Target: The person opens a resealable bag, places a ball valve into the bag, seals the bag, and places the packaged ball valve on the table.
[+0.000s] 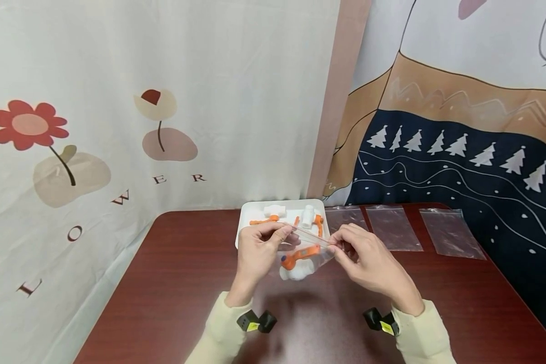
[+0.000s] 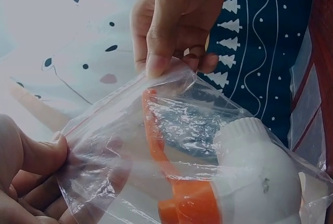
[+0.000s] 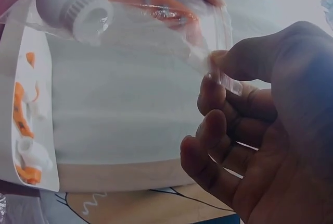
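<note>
A clear zip bag (image 1: pixel 319 261) hangs above the table between both hands. Inside it lies a white plastic valve (image 2: pixel 255 182) with an orange lever handle (image 2: pixel 151 125). My left hand (image 1: pixel 257 250) pinches one end of the bag's top edge between thumb and fingers. At the other end, my right hand (image 3: pixel 265 114) pinches the edge with thumb and forefinger, its other fingers loosely curled. The top strip is stretched between the two hands. Whether the zip is sealed, I cannot tell.
Behind the hands stands a white tray (image 1: pixel 242 218) with more white and orange valves (image 1: pixel 307 216). To its right, flat clear bags (image 1: pixel 393 228) lie along the back of the dark red table (image 1: pixel 186 283). Printed curtains hang behind and at the right.
</note>
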`<control>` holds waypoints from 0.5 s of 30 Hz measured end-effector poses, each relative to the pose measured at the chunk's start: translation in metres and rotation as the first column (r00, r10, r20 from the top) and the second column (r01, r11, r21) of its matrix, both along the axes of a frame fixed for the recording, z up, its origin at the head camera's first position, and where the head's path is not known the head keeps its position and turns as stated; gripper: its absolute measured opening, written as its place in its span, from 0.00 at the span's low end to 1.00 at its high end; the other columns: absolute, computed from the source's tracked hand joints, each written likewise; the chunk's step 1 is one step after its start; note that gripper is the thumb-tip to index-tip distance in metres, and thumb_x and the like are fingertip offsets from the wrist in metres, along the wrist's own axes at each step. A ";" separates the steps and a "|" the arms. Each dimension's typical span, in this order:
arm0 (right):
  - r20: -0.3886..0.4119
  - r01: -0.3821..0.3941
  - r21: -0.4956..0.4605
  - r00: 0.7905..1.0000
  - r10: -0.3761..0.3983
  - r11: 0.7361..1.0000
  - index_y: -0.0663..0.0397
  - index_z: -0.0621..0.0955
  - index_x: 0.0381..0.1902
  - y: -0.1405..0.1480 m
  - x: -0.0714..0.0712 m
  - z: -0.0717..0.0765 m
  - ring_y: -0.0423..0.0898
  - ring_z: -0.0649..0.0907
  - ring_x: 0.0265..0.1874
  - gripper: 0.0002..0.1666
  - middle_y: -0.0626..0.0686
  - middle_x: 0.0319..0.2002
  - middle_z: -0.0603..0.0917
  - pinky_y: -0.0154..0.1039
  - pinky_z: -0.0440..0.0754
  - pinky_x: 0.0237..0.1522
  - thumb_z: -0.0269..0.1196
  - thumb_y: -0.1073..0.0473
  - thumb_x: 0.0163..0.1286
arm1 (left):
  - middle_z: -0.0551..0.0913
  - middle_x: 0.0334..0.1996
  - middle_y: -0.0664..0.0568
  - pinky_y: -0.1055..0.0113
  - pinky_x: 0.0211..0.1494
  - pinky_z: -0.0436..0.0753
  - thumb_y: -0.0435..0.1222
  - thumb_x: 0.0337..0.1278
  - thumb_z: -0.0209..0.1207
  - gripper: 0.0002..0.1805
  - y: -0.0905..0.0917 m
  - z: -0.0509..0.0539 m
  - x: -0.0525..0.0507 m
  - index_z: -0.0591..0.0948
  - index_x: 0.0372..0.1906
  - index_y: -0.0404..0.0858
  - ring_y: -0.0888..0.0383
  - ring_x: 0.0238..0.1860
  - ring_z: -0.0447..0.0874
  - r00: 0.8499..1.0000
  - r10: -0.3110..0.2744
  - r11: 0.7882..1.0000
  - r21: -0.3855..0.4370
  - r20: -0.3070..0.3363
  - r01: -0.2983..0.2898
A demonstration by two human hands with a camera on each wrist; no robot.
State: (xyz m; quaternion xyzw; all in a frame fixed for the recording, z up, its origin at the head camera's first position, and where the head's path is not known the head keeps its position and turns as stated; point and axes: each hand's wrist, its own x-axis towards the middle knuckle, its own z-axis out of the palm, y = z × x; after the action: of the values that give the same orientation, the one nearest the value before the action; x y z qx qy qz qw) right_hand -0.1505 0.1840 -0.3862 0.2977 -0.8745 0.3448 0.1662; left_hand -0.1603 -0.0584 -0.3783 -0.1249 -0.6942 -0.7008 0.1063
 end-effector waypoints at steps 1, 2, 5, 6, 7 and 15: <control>0.001 0.000 0.001 1.000 0.000 1.000 0.42 0.82 0.38 0.001 0.000 0.000 0.35 0.72 0.28 0.08 0.38 0.29 0.74 0.28 0.73 0.26 0.71 0.61 0.66 | 0.88 0.27 0.33 0.56 0.35 0.91 0.28 0.61 0.68 0.04 -0.001 0.000 0.000 0.90 0.36 0.30 0.56 0.27 0.91 1.000 0.003 1.000 0.004 -0.002 -0.003; 0.003 0.000 0.002 1.000 0.000 1.000 0.42 0.82 0.38 0.001 0.000 0.000 0.35 0.72 0.28 0.08 0.38 0.29 0.74 0.28 0.73 0.26 0.71 0.62 0.66 | 0.88 0.27 0.32 0.56 0.35 0.91 0.28 0.61 0.68 0.04 -0.001 0.001 0.000 0.90 0.36 0.30 0.56 0.27 0.91 1.000 0.005 1.000 0.009 -0.004 -0.005; 0.002 -0.002 0.001 1.000 0.002 1.000 0.44 0.83 0.38 0.003 0.000 0.001 0.35 0.72 0.27 0.08 0.38 0.29 0.73 0.29 0.74 0.26 0.71 0.62 0.66 | 0.88 0.28 0.32 0.56 0.35 0.91 0.29 0.61 0.68 0.05 -0.003 0.002 0.000 0.90 0.37 0.29 0.56 0.28 0.91 1.000 0.011 1.000 0.018 -0.007 -0.011; 0.001 -0.001 0.000 1.000 0.001 1.000 0.45 0.82 0.38 0.003 -0.001 0.001 0.36 0.73 0.27 0.07 0.38 0.29 0.74 0.28 0.74 0.26 0.71 0.62 0.67 | 0.88 0.28 0.32 0.56 0.35 0.91 0.29 0.61 0.68 0.05 -0.004 0.002 0.000 0.90 0.37 0.29 0.56 0.28 0.92 1.000 0.013 1.000 0.019 -0.009 -0.013; -0.003 0.000 0.001 1.000 0.000 1.000 0.45 0.82 0.37 0.003 -0.001 0.001 0.36 0.73 0.27 0.07 0.38 0.29 0.74 0.28 0.74 0.26 0.70 0.62 0.67 | 0.88 0.28 0.32 0.56 0.35 0.91 0.29 0.61 0.68 0.05 -0.004 0.002 0.000 0.90 0.37 0.29 0.56 0.27 0.92 1.000 0.015 1.000 0.020 -0.012 -0.015; 0.002 0.053 0.015 0.999 -0.053 0.998 0.43 0.83 0.35 0.007 -0.002 -0.001 0.36 0.73 0.25 0.08 0.39 0.27 0.74 0.29 0.74 0.25 0.72 0.62 0.65 | 0.88 0.28 0.31 0.56 0.36 0.91 0.29 0.61 0.68 0.06 -0.001 -0.001 -0.001 0.89 0.37 0.28 0.55 0.28 0.92 0.999 -0.020 1.000 0.019 -0.030 0.020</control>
State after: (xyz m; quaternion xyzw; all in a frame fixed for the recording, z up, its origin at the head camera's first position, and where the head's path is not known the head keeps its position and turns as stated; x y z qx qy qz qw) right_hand -0.1526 0.1908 -0.3869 0.2751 -0.8849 0.3342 0.1720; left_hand -0.1611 -0.0595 -0.3794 -0.1411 -0.6846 -0.7065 0.1107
